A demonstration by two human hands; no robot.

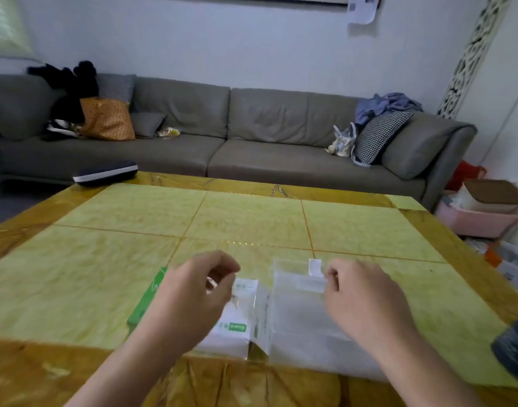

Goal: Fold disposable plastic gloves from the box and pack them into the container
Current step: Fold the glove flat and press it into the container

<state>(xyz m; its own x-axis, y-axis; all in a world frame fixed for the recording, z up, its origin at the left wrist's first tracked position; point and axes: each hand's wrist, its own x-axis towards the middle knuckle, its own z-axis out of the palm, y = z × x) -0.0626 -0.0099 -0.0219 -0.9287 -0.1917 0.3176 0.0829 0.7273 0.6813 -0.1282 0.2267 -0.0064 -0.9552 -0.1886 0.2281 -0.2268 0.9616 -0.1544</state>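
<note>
A clear plastic glove (298, 315) lies flat at the near edge of the yellow-tiled table (251, 218), just right of the green-and-white glove box (237, 330). The right hand (366, 301) has its fingers curled at the glove's far right corner, apparently pinching the film there. The left hand (193, 295) hovers over the box, fingers curled; whether it pinches anything I cannot tell. A grey sofa (222, 133) runs along the far wall.
</note>
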